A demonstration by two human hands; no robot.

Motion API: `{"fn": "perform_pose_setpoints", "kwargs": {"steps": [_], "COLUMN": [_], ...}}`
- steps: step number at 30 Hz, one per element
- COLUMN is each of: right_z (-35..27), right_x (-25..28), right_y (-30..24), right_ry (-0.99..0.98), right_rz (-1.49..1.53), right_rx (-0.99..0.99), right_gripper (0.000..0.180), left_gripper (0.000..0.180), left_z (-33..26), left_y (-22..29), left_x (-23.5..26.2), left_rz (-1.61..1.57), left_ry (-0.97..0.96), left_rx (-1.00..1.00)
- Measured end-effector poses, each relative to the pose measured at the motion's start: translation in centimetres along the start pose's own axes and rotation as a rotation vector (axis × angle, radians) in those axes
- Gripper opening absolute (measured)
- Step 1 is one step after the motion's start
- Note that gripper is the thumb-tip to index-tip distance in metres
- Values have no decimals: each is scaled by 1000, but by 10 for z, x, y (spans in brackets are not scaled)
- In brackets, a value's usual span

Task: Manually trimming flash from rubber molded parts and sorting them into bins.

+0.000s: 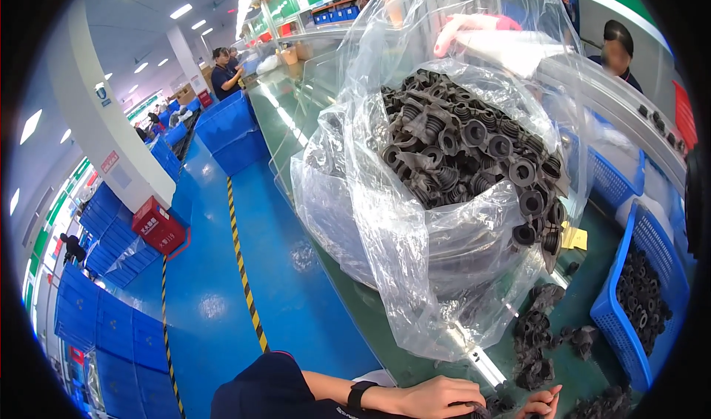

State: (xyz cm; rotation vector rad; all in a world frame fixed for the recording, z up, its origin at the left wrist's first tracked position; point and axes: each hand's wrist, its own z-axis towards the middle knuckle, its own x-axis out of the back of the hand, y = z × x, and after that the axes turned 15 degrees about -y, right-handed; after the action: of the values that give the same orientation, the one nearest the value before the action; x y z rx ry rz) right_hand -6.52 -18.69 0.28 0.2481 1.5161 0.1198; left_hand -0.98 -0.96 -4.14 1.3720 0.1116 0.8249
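Observation:
At the lower edge my left hand (pixel 443 398), with a dark band on the wrist, curls its fingers over a black rubber bellows piece (pixel 483 410), mostly hidden beneath them. Just to the right, my right hand (pixel 542 402) shows only its bent fingers, closed together; what they hold is hidden. Between and behind the hands, a clump of black rubber parts (pixel 535 341) lies on the green tabletop (pixel 426 371). Beyond them stands a large clear plastic bag (pixel 392 249), its mouth spread, heaped with ribbed black rubber bellows (pixel 452 138) joined by thin flash.
A blue perforated basket (pixel 611 308) holding small black rings (pixel 643 300) stands at right. A yellow note (pixel 575 236) lies beside the bag. Left of the table runs a blue floor (pixel 207 271) with striped tape, stacked blue crates (pixel 111 330) and a red box (pixel 159 226). Other people work farther off.

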Motion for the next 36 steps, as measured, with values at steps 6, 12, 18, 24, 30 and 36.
{"fn": "perform_pose_setpoints", "kwargs": {"steps": [6,12,18,24,30,36], "right_z": [-1,-5,-5,-5,-1,1], "right_x": [0,3,3,4,4,4], "right_y": [1,-2,0,-6,-3,-4], "right_ry": [-17,-19,-20,-12,-21,-9], "right_rz": [13,25,35,51,22,29], "right_rx": [8,35,57,61,65,67], "right_gripper": [36,37,37,38,38,37], "left_gripper": [10,11,11,10,11,11], "left_z": [0,1,1,2,1,2], "left_y": [1,1,1,2,-1,0], "left_x": [0,-1,0,0,2,2], "left_rz": [-8,-20,-15,-32,-6,-29], "left_ry": [10,-9,-10,1,4,0], "left_rx": [-21,-3,5,-5,-23,-12]}}
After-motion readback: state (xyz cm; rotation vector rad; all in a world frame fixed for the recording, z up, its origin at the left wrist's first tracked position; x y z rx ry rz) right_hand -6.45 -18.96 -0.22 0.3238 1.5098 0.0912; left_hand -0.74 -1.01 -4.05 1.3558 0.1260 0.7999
